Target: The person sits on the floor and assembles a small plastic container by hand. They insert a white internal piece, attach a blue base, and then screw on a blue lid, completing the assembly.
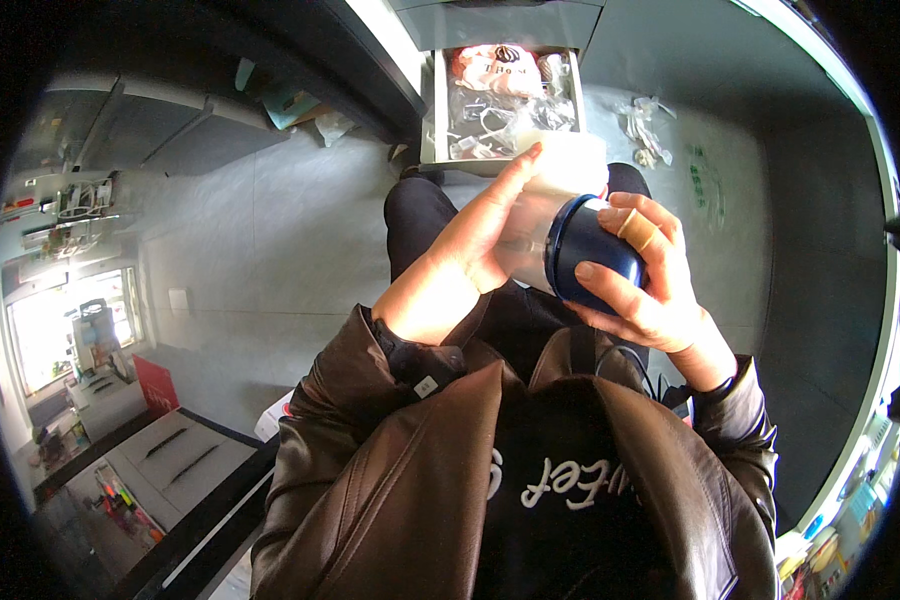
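Observation:
Over my lap I hold a clear cylindrical container with a dark blue, rounded cap-like end, tilted on its side. My left hand is closed around the clear body, its fingers mostly hidden behind it. My right hand curls over the blue end, fingertips pressing on its surface; a tan band wraps one finger. Just beyond the container is a bright white object, too washed out to name. It overlaps the near edge of the open drawer, and whether my left fingers touch it I cannot tell.
The open drawer ahead holds clear plastic bags and a red-and-white bag. Crumpled clear plastic lies on the grey floor to its right. A dark cabinet panel stands at right; a desk with pens is at lower left.

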A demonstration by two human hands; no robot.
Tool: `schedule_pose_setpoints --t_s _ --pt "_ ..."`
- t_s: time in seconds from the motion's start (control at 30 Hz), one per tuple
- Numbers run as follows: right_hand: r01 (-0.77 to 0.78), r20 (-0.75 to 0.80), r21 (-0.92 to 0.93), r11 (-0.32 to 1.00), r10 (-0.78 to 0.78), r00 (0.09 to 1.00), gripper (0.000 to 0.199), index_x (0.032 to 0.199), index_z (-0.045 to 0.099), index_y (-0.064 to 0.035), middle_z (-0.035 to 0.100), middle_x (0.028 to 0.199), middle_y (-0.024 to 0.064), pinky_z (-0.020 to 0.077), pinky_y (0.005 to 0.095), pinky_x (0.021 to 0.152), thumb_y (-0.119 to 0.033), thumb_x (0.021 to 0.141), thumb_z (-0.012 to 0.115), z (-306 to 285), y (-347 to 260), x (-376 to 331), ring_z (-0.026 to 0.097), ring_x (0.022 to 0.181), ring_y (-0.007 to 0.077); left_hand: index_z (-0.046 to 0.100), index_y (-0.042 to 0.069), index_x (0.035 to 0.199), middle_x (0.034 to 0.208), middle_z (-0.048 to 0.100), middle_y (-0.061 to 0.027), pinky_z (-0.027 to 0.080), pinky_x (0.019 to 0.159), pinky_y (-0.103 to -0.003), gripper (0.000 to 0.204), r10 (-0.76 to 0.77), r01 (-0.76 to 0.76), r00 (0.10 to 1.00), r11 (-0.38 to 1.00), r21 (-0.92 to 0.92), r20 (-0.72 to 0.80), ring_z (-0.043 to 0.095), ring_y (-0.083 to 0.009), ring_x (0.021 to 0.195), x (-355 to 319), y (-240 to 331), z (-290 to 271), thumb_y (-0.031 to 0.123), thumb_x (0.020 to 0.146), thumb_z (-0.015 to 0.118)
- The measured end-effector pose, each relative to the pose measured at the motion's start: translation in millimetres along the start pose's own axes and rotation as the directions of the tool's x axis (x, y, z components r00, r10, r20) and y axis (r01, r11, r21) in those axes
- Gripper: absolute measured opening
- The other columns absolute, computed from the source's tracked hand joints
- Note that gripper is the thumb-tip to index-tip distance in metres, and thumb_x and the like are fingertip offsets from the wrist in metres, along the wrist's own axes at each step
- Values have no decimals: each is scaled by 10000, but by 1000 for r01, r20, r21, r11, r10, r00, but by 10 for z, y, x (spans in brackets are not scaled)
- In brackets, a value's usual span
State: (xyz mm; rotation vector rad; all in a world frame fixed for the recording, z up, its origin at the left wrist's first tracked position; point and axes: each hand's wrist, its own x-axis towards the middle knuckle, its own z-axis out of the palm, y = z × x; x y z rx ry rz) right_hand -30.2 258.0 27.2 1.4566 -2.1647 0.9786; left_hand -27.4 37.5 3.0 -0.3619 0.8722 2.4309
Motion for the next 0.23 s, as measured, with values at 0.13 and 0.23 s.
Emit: schedule_pose_setpoints --t_s 0.13,0.23 --pt "73 48 -59 996 -70 996 461 1244 687 -198 600 1324 210 566 501 974 -247 806 823 -8 -8 7 605 1176 436 497 64 1489 1385 633 -144 545 1041 -394 727 -10 10 997 1000 -4 79 642 -240 1233 12 -24 16 597 1007 605" --pt "63 33 -39 997 -62 998 454 1259 682 -204 595 1338 215 569 496 979 -259 825 806 1 2 8 603 1188 424 480 62 1503 1404 619 -149 545 1042 -399 744 -14 15 996 1000 -14 88 635 -249 1245 14 -27 4 600 1005 604"
